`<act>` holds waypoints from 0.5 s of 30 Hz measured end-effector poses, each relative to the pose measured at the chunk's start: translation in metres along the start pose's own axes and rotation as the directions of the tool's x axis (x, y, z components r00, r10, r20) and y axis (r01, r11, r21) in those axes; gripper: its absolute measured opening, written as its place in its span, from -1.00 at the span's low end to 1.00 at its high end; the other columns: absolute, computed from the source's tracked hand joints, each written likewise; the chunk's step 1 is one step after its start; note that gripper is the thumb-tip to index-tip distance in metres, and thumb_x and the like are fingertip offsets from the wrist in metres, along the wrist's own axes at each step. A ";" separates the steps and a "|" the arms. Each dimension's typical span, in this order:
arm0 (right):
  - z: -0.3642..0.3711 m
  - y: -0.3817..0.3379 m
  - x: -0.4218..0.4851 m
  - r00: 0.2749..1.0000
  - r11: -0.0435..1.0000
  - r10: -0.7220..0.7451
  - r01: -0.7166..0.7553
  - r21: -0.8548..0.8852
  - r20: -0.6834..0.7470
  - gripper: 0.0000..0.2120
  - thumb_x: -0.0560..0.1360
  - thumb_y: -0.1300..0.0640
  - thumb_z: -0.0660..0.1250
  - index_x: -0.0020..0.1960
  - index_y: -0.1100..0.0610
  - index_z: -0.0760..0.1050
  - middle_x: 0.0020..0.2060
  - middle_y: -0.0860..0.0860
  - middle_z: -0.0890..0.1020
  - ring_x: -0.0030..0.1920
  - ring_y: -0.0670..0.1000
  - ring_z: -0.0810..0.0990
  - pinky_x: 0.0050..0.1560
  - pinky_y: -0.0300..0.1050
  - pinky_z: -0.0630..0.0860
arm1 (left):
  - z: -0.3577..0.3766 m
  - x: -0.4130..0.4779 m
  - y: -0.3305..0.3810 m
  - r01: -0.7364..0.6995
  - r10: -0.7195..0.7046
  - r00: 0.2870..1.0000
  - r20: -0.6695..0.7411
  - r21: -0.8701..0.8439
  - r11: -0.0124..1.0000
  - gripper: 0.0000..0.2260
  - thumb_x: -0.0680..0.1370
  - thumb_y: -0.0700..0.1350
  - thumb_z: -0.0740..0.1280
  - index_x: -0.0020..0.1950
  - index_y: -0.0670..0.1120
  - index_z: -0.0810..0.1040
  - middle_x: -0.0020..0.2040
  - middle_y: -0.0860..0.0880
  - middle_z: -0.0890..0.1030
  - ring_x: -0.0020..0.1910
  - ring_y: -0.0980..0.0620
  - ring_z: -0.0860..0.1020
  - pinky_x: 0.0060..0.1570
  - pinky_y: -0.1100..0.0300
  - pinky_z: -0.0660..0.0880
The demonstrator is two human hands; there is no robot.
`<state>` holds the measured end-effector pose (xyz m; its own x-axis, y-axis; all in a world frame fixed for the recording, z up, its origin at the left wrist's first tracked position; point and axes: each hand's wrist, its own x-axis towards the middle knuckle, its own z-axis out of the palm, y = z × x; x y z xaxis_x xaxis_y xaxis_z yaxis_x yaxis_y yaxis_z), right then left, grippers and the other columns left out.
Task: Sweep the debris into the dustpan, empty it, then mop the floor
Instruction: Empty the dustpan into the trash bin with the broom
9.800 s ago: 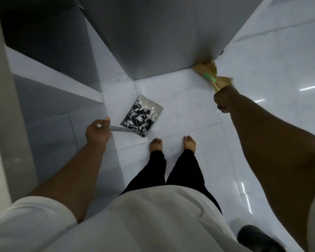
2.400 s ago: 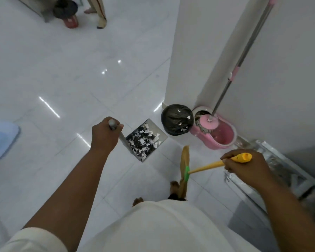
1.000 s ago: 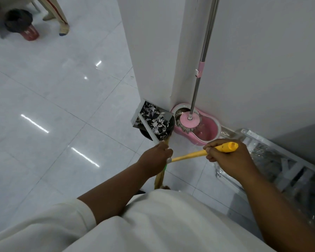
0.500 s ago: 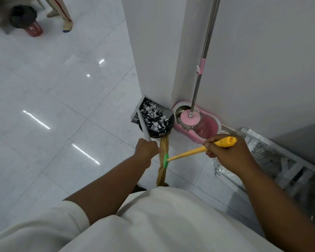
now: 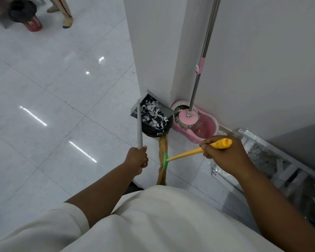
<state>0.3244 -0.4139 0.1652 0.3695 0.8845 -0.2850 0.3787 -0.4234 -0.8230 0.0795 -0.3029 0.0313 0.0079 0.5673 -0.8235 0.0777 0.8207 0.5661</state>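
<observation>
Frame centre | left hand [image 5: 137,159] clamped on dustpan [image 5: 164,108] handle, pan now tipped steeper over black-bagged bin [image 5: 149,131], paper scraps [image 5: 153,115] still aboard | right hand [image 5: 224,155] gripping yellow broom [image 5: 185,153] | I read emptying as begun.

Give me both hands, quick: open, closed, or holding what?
Left hand: closed around the grey dustpan handle.
Right hand: closed around the yellow broom handle.
</observation>
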 end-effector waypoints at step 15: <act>0.022 -0.002 -0.001 0.994 0.990 0.033 -0.019 0.141 -0.100 -0.79 0.45 0.26 0.40 -0.20 -0.04 0.68 -0.35 0.01 0.70 -0.29 0.03 0.70 -0.10 0.14 0.65 | -0.029 0.010 -0.015 -0.082 0.083 0.997 0.001 0.156 0.984 -0.85 0.63 -0.11 0.25 -0.01 -0.19 0.41 -0.38 -0.05 0.34 -0.52 0.08 0.28 -0.55 0.28 0.23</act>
<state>0.3044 -0.4101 0.1563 0.4649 0.8458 -0.2618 0.2477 -0.4081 -0.8787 0.0499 -0.3070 0.0154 0.0148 0.6334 -0.7737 0.2310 0.7507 0.6189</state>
